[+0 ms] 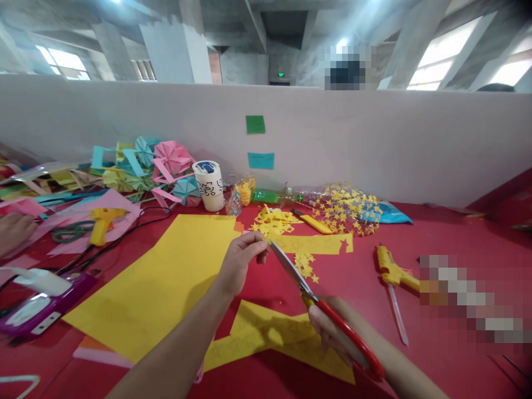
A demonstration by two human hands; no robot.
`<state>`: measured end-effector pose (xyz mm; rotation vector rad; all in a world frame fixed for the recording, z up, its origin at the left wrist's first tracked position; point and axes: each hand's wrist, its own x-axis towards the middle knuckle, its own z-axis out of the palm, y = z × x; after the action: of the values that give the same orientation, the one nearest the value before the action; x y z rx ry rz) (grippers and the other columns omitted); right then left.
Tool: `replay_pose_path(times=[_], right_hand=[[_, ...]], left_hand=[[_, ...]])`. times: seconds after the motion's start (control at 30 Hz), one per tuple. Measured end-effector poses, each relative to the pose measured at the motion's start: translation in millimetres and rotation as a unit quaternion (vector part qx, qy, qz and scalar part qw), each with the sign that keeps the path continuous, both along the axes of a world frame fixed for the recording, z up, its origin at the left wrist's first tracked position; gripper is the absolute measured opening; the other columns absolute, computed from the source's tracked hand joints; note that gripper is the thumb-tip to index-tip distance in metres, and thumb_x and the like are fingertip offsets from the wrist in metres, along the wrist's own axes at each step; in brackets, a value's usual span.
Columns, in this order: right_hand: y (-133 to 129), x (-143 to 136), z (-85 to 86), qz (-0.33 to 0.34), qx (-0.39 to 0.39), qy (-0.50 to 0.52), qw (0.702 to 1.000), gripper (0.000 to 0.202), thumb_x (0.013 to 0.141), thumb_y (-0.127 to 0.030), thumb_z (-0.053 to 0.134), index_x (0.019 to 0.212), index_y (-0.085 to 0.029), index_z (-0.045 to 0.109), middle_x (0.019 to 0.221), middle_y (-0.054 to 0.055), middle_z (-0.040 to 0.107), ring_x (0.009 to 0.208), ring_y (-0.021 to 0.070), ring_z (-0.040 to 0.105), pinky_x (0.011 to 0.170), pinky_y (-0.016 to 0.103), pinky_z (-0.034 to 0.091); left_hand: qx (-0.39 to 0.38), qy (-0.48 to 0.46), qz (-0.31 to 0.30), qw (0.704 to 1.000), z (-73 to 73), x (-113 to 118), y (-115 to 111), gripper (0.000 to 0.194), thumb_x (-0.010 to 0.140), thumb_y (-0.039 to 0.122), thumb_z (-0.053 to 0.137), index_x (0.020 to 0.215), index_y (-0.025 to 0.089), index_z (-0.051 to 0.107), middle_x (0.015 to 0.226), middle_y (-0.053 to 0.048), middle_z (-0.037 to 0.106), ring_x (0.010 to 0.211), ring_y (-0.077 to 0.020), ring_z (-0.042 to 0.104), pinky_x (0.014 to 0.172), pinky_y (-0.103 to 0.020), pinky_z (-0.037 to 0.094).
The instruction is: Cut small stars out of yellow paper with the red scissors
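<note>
My left hand [245, 257] pinches a small bit of yellow paper [267, 241] at its fingertips; its exact shape is too small to tell. My right hand [332, 324] grips red-handled scissors [295, 274], their blade tips touching or very near that bit. Just behind the tips is a yellow paper strip [322, 244] with drawn outlines and a star-shaped hole near its right end. Small yellow paper stars [305, 265] lie below the strip. More yellow strips [253, 335] lie crossed beneath my hands, beside a large yellow sheet [183, 266].
Yellow scraps [272, 220], a yellow utility knife [313, 221] and a bag of stars [347, 208] lie behind. A glue gun [390, 269] is at right, another glue gun [101, 224] at left near a purple power strip [50, 305]. Another person's hand [16, 233] shows far left.
</note>
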<state>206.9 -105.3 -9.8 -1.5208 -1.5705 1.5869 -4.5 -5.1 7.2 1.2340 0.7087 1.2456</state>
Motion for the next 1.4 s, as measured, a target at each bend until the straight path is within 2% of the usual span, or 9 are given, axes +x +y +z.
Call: replay_pose_path(times=[0.2,0.4,0.77,1.07,1.4], right_hand=[[-0.5,-2.3,11.4,0.005,0.038,-0.016,0.999,0.063,0.074,-0.083,0.051,0.062,-0.022,0.038,0.049,-0.005,0.04,0.04,0.0076,0.037,0.037,0.021,0.027],[-2.5,-4.5,12.0,-0.011,0.021,-0.043,0.999,0.068,0.072,-0.089,0.042,0.064,-0.022,0.037,0.05,-0.008,0.036,0.036,0.0048,0.034,0.033,0.017,0.025],[-2.1,1.8,7.4,-0.004,0.025,-0.074,0.997,0.063,0.078,-0.081,0.048,0.063,-0.02,0.042,0.047,-0.005,0.046,0.03,0.0036,0.035,0.03,0.015,0.025],[-2.1,3.1,-0.4,-0.012,0.014,-0.087,0.996,0.06,0.078,-0.079,0.049,0.063,-0.021,0.041,0.045,-0.005,0.046,0.03,0.0045,0.035,0.027,0.015,0.024],[-0.7,2.7,6.4,0.0,0.033,-0.102,0.994,0.058,0.08,-0.076,0.051,0.065,-0.02,0.041,0.053,-0.004,0.046,0.038,0.0054,0.039,0.033,0.016,0.025]], left_hand=[[-0.002,0.001,-0.013,1.0,0.1,0.3,0.1,0.017,0.079,0.023,0.062,0.063,0.017,0.062,0.06,0.002,0.052,0.055,-0.0097,0.048,0.056,-0.025,0.037],[0.001,0.006,-0.02,1.0,-1.6,-0.7,2.2,0.017,0.078,0.021,0.062,0.062,0.016,0.061,0.06,0.002,0.052,0.054,-0.0085,0.048,0.055,-0.023,0.036],[0.01,0.028,-0.035,0.999,-2.3,-6.6,6.7,0.017,0.078,0.023,0.064,0.063,0.016,0.061,0.059,0.002,0.054,0.053,-0.0078,0.047,0.053,-0.022,0.036],[0.003,0.023,-0.042,0.999,0.1,-7.1,6.9,0.02,0.076,0.024,0.065,0.059,0.015,0.059,0.058,0.003,0.053,0.051,-0.0071,0.046,0.051,-0.022,0.035],[0.034,0.043,-0.034,0.998,-2.0,-9.0,6.0,0.021,0.082,0.022,0.059,0.062,0.016,0.062,0.059,0.001,0.055,0.054,-0.0089,0.048,0.053,-0.023,0.037]])
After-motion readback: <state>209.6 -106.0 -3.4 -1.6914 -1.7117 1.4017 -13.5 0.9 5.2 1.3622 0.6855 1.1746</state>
